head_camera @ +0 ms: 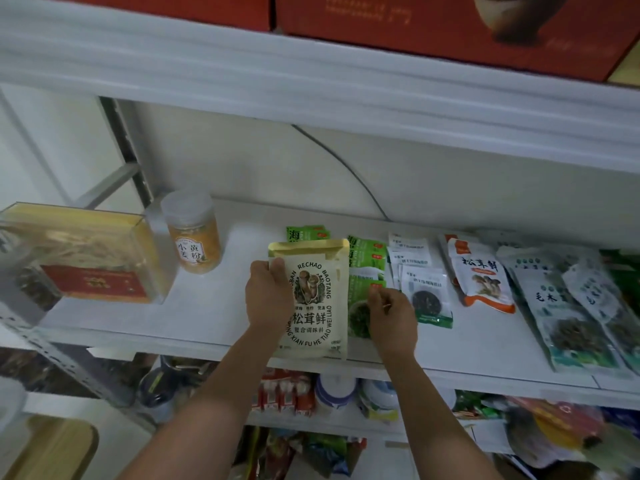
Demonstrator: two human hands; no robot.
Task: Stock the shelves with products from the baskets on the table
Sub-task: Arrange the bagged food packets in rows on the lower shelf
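Note:
A cream and gold mushroom seasoning pouch (320, 306) lies flat on the white middle shelf (214, 306), its bottom edge at the shelf's front lip. My left hand (268, 294) grips the pouch's left side, thumb on its face. My right hand (389, 315) hovers just right of the pouch, over the green seaweed packets (363, 271), with its fingers loosely curled and nothing visible in them.
Left on the shelf stand a clear jar of yellow powder (194, 233) and a clear gift box (79, 254). Right of the green packets lie white packets (420, 282), an orange-trimmed pouch (481, 275) and long bags (568, 313). Red cartons (415, 26) sit above, more goods below.

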